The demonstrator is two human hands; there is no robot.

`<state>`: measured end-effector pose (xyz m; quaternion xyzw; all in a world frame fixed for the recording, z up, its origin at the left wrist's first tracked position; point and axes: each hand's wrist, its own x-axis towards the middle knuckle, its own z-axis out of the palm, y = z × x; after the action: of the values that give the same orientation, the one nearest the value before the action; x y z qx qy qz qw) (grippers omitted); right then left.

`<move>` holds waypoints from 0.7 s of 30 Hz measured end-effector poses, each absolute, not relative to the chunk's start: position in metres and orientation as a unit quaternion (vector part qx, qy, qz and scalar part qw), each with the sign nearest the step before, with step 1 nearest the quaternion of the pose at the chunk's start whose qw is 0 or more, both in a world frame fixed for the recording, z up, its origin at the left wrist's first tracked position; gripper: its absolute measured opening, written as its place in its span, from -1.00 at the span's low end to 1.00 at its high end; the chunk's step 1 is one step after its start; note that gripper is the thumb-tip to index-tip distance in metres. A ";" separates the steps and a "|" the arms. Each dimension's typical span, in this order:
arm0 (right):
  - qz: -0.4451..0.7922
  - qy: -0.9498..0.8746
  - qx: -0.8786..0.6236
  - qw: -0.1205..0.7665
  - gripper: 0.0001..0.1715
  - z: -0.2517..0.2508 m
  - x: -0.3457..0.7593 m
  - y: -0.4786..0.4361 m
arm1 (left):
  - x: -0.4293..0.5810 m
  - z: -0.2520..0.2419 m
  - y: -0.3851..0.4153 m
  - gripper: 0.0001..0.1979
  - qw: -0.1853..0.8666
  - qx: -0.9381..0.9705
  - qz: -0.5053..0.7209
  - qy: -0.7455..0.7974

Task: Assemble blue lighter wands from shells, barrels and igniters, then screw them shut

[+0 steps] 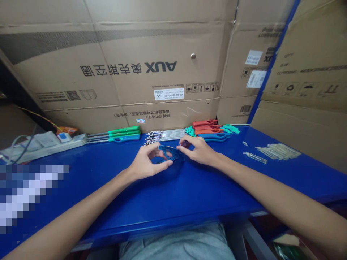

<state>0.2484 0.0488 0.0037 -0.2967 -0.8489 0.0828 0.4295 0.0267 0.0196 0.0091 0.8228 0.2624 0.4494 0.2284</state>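
The work sat at the middle of the blue tabletop [176, 195], where both hands met over a blue plastic handle shell [169, 153] held just above the surface. The left hand [146, 164] had its grip closed on the shell's left part, thumb below and fingers curled over the top. The right hand [199, 150] had its grip pinched shut at the shell's right end, on what looked like a small dark part [185, 143], though that piece was too small to make out. To do this well, I judged that the left hand ought to hold the shell level and firm while the right worked with its fingertips alone, lightly, so that the small piece neither tilted nor slipped. Both forearms reached forward from the lower corners and converged, wrists low near the tabletop, palms turned inward. Behind the hands lay a row of metal rods [165, 135], a stack of red and blue handles [210, 129] just right of them, and green-handled tools [124, 133] to the left. Clear tubes [276, 151] lay well apart on the right, a power strip [40, 146] on the left, and cardboard boxes [151, 54] stood behind.
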 end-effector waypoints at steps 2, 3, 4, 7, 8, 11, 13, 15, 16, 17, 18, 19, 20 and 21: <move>0.086 -0.848 -0.300 0.428 -0.89 0.003 0.249 0.049 | 0.027 0.010 0.018 -0.64 0.294 0.798 0.449 0.274; 0.086 -0.849 -0.300 0.426 -0.88 0.003 0.249 0.049 | 0.027 0.010 0.018 -0.60 0.310 0.795 0.442 0.276; 0.085 -0.850 -0.300 0.424 -0.88 0.003 0.249 0.049 | 0.026 0.011 0.018 -0.56 0.312 0.799 0.432 0.278; 0.077 -0.852 -0.299 0.423 -0.87 0.003 0.250 0.049 | 0.021 0.012 0.019 -0.51 0.249 0.845 0.375 0.289; 0.076 -0.851 -0.299 0.424 -0.87 0.003 0.249 0.049 | 0.020 0.012 0.019 -0.56 0.216 0.864 0.349 0.293; 0.082 -0.845 -0.299 0.436 -0.87 0.004 0.249 0.048 | 0.016 0.011 0.020 -0.74 0.139 0.905 0.270 0.297; 0.085 -0.840 -0.303 0.442 -0.88 0.004 0.249 0.047 | 0.016 0.010 0.020 -0.73 0.115 0.918 0.234 0.300; 0.086 -0.836 -0.310 0.446 -0.88 0.003 0.249 0.047 | 0.017 0.011 0.020 -0.72 0.100 0.925 0.209 0.302; 0.088 -0.834 -0.311 0.447 -0.87 0.003 0.249 0.047 | 0.018 0.011 0.020 -0.73 0.095 0.928 0.199 0.301; 0.091 -0.831 -0.313 0.450 -0.87 0.003 0.249 0.048 | 0.019 0.011 0.020 -0.75 0.093 0.931 0.191 0.297; 0.095 -0.829 -0.314 0.453 -0.86 0.003 0.249 0.048 | 0.020 0.012 0.019 -0.78 0.092 0.935 0.184 0.290; 0.098 -0.826 -0.316 0.456 -0.85 0.003 0.250 0.048 | 0.020 0.013 0.019 -0.81 0.093 0.938 0.180 0.280; 0.100 -0.823 -0.319 0.459 -0.84 0.003 0.250 0.048 | 0.021 0.014 0.019 -0.83 0.093 0.942 0.178 0.270; 0.101 -0.819 -0.323 0.463 -0.83 0.003 0.250 0.048 | 0.022 0.014 0.019 -0.84 0.093 0.944 0.176 0.262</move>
<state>0.2501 0.0485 0.0034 -0.3225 -0.8194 0.1010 0.4629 0.0215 0.0191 0.0144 0.9443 0.2618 0.1762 0.0935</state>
